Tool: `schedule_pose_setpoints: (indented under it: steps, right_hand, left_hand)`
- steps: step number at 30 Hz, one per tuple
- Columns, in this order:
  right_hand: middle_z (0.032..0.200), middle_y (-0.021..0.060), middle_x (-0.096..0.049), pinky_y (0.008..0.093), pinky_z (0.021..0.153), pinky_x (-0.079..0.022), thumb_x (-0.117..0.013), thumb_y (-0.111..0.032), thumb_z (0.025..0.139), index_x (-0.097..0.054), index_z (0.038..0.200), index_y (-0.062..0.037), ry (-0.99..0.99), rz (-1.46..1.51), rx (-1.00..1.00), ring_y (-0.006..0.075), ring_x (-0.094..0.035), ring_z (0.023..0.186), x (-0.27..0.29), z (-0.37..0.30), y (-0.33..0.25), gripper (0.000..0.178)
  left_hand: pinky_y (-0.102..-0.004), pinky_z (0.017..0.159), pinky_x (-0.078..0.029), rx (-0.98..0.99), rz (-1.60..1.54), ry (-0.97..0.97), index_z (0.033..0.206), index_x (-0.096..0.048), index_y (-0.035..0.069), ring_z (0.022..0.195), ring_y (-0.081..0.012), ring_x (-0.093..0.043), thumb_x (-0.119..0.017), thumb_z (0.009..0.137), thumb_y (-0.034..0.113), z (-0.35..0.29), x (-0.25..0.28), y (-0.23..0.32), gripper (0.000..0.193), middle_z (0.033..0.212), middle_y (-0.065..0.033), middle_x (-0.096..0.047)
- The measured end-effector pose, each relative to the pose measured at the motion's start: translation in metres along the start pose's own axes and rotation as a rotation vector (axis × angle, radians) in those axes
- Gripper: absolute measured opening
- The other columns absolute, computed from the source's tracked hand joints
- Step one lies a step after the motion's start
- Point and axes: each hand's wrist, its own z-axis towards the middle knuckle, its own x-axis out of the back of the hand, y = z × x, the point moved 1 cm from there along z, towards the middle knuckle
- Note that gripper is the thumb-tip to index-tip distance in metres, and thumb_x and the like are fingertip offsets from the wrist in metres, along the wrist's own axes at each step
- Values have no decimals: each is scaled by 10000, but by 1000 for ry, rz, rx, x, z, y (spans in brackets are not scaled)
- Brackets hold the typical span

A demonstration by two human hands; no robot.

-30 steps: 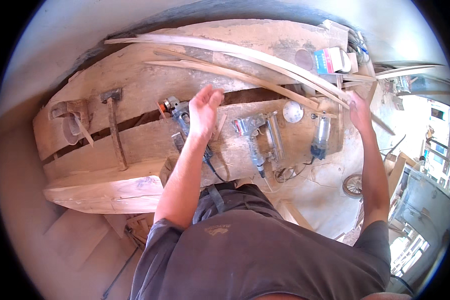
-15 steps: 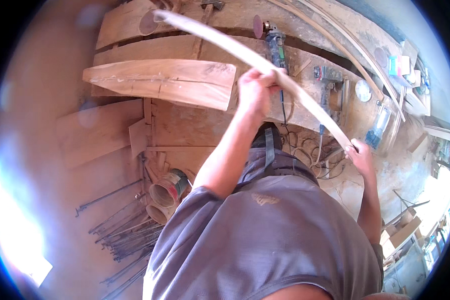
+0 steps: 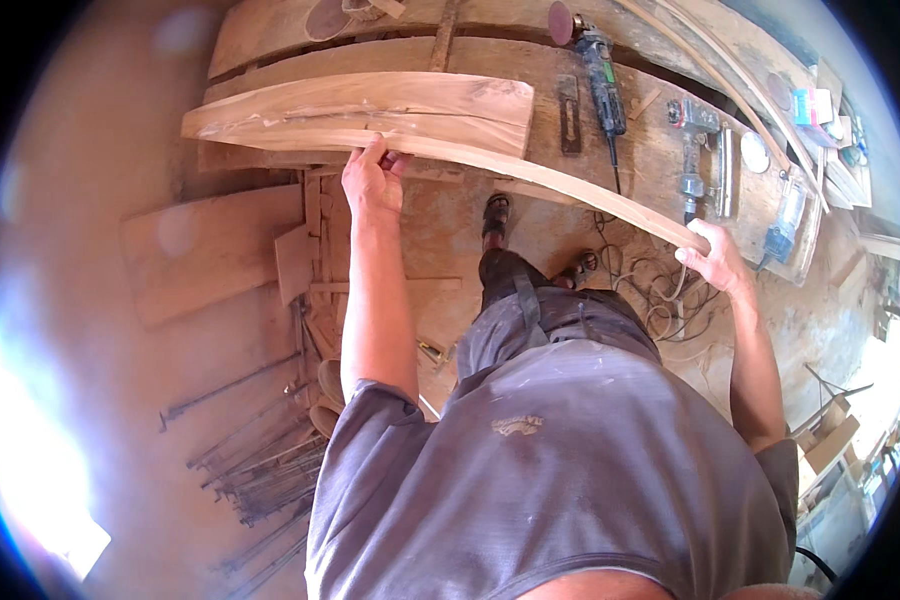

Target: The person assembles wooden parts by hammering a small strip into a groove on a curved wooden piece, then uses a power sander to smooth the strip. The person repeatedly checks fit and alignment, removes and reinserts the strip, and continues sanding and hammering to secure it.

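A long, slightly curved wooden strip (image 3: 570, 188) spans between my two hands. Its left part runs along the near edge of a wide wooden board (image 3: 430, 105) that lies on the workbench (image 3: 545, 65); whether the two touch is hard to tell. My left hand (image 3: 373, 180) grips the strip from the near side, around the middle of the board's length. At the strip's right end, my right hand (image 3: 715, 258) is closed around it, thumb on the near side. Beyond the strip, an angle grinder (image 3: 602, 85) with a reddish disc rests on the bench.
Another power tool (image 3: 692, 150), a white disc (image 3: 755, 152) and a clear-and-blue container (image 3: 786, 222) occupy the bench's right part. Long thin strips (image 3: 735, 85) lie behind. Cables (image 3: 660, 305) coil on the floor by my feet. Several metal bars (image 3: 260, 485) and a wooden panel (image 3: 210, 250) are at left.
The strip has come down from a raised diagonal to lie along the board's near edge. My left hand has moved left and closer to me; my right hand still holds the right end, slightly higher in view.
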Motion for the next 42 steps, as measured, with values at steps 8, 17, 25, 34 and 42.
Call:
schedule_pose_setpoints:
  steps: [8, 17, 25, 34, 42]
  right_hand:
    - [734, 124, -566, 383, 679, -441, -692, -324, 875, -649, 903, 33, -173, -72, -170, 195, -530, 715, 0, 40, -42, 361]
    - [737, 207, -629, 440, 631, -453, -676, -278, 885, -662, 879, -1, 5, -323, -244, 323, -617, 670, -34, 108, -122, 278]
    - [799, 170, -695, 417, 699, -499, -728, -261, 876, -710, 926, -17, 134, -72, -174, 315, -663, 743, -76, 157, -154, 249]
    - [562, 94, -544, 416, 578, -388, -736, -444, 866, -661, 695, 9, 65, -130, -362, 218, -488, 559, -85, 182, -139, 490]
    - [486, -14, -507, 272, 419, -278, -766, -491, 862, -668, 613, -54, -255, 321, -570, 83, -423, 424, -64, 185, -130, 513]
  left_hand:
    - [-343, 649, -599, 141, 33, 9, 1114, -607, -47, 737, -208, -657, -701, 969, 158, 43, 20, 9, 269, 881, -101, -653]
    - [-313, 457, -531, 203, 216, 87, 1002, -603, -58, 552, -227, -645, -747, 940, 196, 53, 11, 19, 298, 823, -134, -664]
    - [-327, 497, -585, 285, 237, -36, 962, -562, -100, 595, -266, -696, -662, 985, 157, 62, 5, 13, 277, 814, -186, -669]
    - [-363, 548, -620, 417, 271, -138, 1021, -551, -144, 705, -344, -734, -539, 982, 103, 60, -5, 11, 250, 903, -253, -681]
    - [-333, 531, -597, 277, 275, -48, 1057, -618, -108, 684, -298, -723, -571, 1018, 253, 94, 24, 55, 366, 868, -215, -699]
